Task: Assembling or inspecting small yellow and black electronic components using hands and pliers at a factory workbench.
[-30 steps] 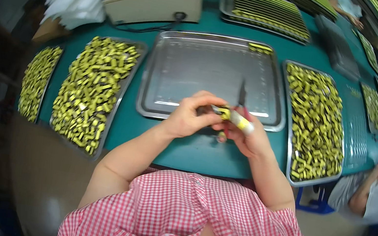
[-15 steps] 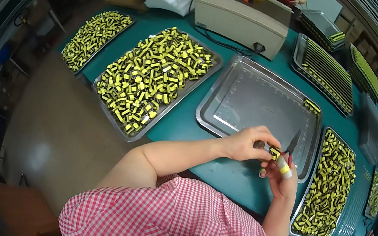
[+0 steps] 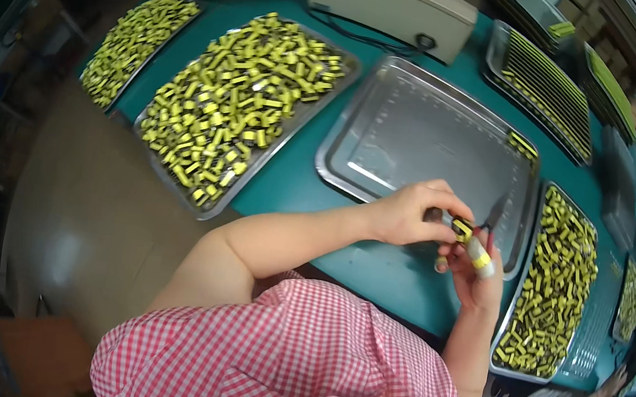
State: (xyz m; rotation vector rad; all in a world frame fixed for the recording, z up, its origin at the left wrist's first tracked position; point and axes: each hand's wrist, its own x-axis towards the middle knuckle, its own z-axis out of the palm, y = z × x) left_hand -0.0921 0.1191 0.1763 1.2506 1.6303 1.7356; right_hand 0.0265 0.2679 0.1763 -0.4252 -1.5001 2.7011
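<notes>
My left hand (image 3: 413, 215) pinches a small yellow-and-black block-shaped part (image 3: 462, 230), which looks like a wound coil or transformer. Close against it, my right hand (image 3: 480, 289) is closed around red-handled pliers (image 3: 495, 216), their dark jaws pointing away from me. A white and yellow wrap (image 3: 480, 258) covers one finger of the right hand. Both hands meet over the near right edge of a shallow metal tray (image 3: 418, 144). In that tray's far right corner lies a short row of similar parts (image 3: 521, 145). Fingers partly hide the held part.
To the left, a metal tray (image 3: 296, 124) holds heaped yellow-black parts, with another heaped tray (image 3: 138, 45) beyond. A heaped tray (image 3: 493, 364) stands at right. Behind are a beige machine (image 3: 382, 5) with a cord and a tray of parts in rows (image 3: 543, 89). Co-workers sit at right.
The whole view has shifted, so the table and trays sit higher and a little left in the picture. My hands stay together around the part and pliers, with little visible change in grip.
</notes>
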